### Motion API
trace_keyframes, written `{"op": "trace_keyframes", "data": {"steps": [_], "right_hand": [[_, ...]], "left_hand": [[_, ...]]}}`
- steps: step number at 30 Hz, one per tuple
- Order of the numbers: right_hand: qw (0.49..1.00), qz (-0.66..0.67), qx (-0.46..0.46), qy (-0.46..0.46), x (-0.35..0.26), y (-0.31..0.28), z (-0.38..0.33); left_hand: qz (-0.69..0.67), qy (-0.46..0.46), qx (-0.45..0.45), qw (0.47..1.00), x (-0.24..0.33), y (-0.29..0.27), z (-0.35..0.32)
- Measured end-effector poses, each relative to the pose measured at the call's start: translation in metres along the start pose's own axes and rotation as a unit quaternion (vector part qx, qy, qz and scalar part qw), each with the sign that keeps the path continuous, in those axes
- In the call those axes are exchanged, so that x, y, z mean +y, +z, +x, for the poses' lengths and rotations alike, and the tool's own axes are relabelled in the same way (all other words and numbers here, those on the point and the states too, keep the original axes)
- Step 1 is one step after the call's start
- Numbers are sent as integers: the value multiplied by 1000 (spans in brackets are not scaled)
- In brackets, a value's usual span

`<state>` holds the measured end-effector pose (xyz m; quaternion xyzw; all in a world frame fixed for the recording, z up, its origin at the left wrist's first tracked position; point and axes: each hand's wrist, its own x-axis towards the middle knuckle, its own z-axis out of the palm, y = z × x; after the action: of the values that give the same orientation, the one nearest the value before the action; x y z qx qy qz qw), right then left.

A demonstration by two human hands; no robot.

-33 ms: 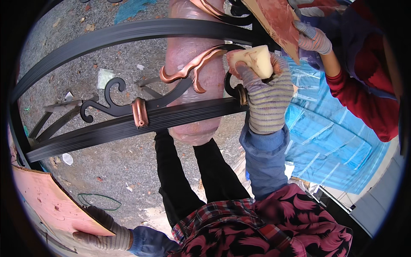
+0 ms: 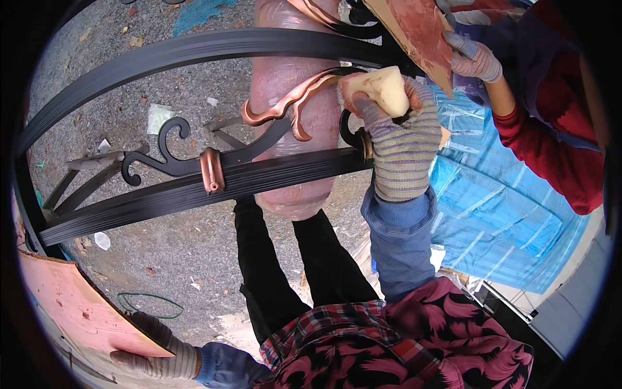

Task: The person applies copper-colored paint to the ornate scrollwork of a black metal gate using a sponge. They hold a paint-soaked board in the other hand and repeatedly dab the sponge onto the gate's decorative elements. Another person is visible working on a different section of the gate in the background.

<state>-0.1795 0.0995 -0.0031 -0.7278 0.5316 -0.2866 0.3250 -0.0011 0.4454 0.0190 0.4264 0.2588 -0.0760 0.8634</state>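
My right hand (image 2: 405, 139), in a grey striped glove, is closed round a cream sponge (image 2: 387, 91) stained reddish copper on its left end. The sponge is at the right end of a copper-coloured leaf (image 2: 295, 97); whether they touch I cannot tell. That leaf belongs to a black metal frame (image 2: 278, 175) with scrolls and a copper collar (image 2: 211, 170). At lower left my gloved left hand (image 2: 162, 350) grips the edge of a flat board (image 2: 71, 295) smeared with pinkish copper paint. Part of its fingers is hidden by the board.
A plastic-wrapped pinkish roll (image 2: 298, 188) lies under the frame. Across from me, at upper right, a co-worker's gloved hand (image 2: 476, 61) holds another paint-smeared board (image 2: 418, 35). Blue sheeting (image 2: 512, 207) covers things at right. Scraps and a green cord loop (image 2: 152, 316) litter the rough ground.
My right hand and the sponge have shifted very slightly left and up along the leaf's end. My left hand and the board have not moved.
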Motion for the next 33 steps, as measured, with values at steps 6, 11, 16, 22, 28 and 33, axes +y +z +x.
{"op": "trace_keyframes", "data": {"steps": [6,11,16,22,28,33], "right_hand": [[988,-87,-72,-102,-20,18,-2],[958,-209,-84,-176,-13,16,0],[976,-162,-72,-128,-19,8,-3],[967,-177,-95,-156,-21,22,-5],[997,-38,-66,-9,-17,1,-6],[997,-49,-52,-21,-17,12,-5]], "left_hand": [[168,127,60,976,1,-6,2],[235,171,83,953,-11,12,-5],[191,151,96,965,-3,3,3],[240,167,72,953,7,-22,8],[219,155,65,961,7,-23,9],[203,150,67,965,8,-25,7]]}}
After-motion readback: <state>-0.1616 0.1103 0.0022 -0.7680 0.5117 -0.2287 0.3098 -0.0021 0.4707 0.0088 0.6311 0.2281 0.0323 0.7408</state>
